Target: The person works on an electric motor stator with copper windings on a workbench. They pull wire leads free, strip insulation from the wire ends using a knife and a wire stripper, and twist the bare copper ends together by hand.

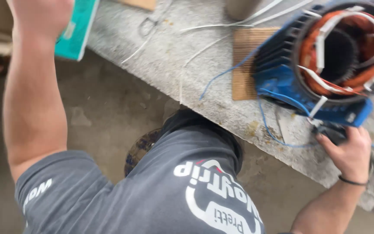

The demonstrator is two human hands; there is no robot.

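Teal box [76,30] sits at the upper left, overhanging the edge of the grey stone bench [152,65], and the left hand [40,15] closes over its near side, though blur hides the fingers. Further right, scissors [150,21] and loose white ties [221,26] lie on the bench, then a strip of brown cardboard [243,65]. Beside it rests a blue motor stator [325,60] with copper windings. Below it, the right hand [349,151] grips a dark tool [332,132] at the bench edge.

repair workshop, concrete bench [161,65], blue motor stator [325,60], loose wires [221,28]
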